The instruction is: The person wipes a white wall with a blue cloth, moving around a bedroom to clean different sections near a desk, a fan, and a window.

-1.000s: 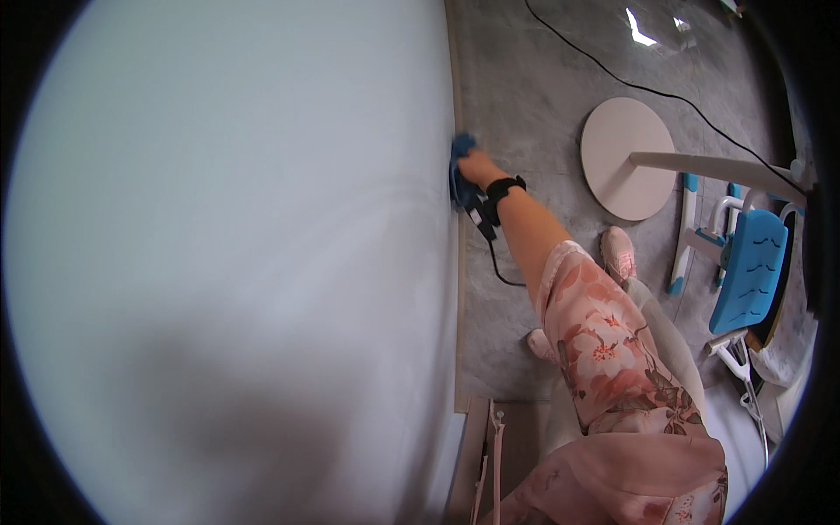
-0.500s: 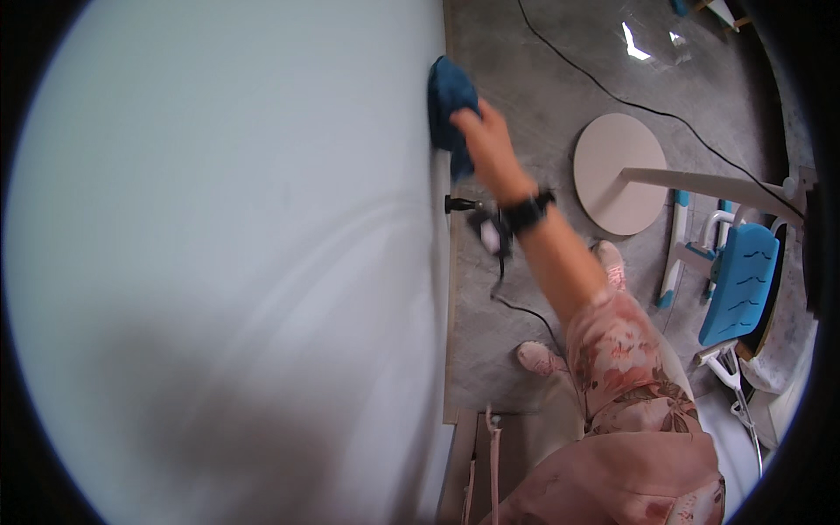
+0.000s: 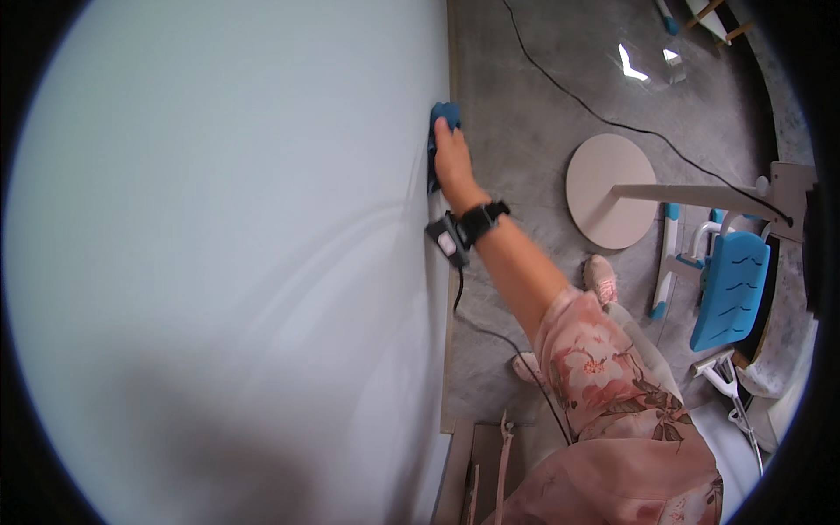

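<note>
My right hand [image 3: 454, 166] is closed on a dark blue cloth [image 3: 446, 114]. It presses the cloth against the edge of a large pale, smooth wall-like surface [image 3: 262, 175], with the thumb uppermost. Part of the cloth is hidden under the fingers. Around the wrist runs a black strap [image 3: 479, 222] with a small black device [image 3: 449, 243] on it, from which a dark cable trails down. My left hand is out of the picture.
A round beige stand base [image 3: 604, 210] with a pole stands on the grey floor [image 3: 525, 114]. A blue-seated chair [image 3: 733, 289] with white legs is to the right. A black cable [image 3: 604, 118] crosses the floor. My pink shoes [image 3: 600, 278] show below the arm.
My right hand and the cloth have moved toward me and slightly left. The cloth now looks flatter against the pale surface. The surroundings have shifted a little in view.
</note>
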`<state>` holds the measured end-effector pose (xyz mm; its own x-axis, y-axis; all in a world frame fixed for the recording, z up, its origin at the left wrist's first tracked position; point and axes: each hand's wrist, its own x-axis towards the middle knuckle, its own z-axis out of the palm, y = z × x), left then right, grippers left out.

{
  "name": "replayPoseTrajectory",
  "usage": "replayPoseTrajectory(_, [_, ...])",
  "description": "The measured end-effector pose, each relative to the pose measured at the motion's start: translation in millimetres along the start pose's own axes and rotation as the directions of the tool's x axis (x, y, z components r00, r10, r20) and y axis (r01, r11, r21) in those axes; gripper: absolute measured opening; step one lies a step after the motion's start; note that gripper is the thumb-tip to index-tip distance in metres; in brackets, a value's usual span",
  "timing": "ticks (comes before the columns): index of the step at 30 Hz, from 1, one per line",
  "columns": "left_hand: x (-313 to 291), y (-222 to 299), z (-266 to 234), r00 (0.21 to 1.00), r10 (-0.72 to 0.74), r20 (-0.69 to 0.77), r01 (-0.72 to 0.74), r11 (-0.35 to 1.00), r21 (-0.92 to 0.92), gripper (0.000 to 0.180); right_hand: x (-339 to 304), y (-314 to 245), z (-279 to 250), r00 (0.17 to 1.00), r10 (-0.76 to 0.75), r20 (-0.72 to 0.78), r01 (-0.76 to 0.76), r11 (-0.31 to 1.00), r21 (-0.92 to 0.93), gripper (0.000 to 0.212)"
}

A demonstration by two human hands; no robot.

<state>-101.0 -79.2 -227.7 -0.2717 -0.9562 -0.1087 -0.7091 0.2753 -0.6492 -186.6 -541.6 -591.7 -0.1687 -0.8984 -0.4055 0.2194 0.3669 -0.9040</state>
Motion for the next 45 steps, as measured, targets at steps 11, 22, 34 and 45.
replayPoseTrajectory(11, [-19.8,-4.3,-20.5,0.994,-0.045,0.097,0.049,0.998,-0.036,0.026,-109.7,-93.0,2.6,0.736,-0.614,0.285,0.658,0.748,-0.086,0.039])
replayPoseTrajectory(22, [4.4,-20.4,-32.4,0.981,0.072,0.181,-0.058,0.995,-0.079,0.024,-202.9,-139.8,9.9,0.699,-0.663,0.267,0.664,0.741,0.103,0.041])
replayPoseTrajectory(34, [-1.3,2.7,0.2,0.981,-0.191,0.024,0.19,0.981,0.031,0.022,-56.9,-149.3,33.8,0.965,-0.262,0.0,0.262,0.964,-0.049,0.054])
replayPoseTrajectory(45, [18.7,8.3,-21.8,0.955,-0.295,-0.031,0.297,0.952,0.075,0.024,-226.8,-264.9,28.1,0.307,-0.89,0.338,0.944,0.33,0.011,0.042])
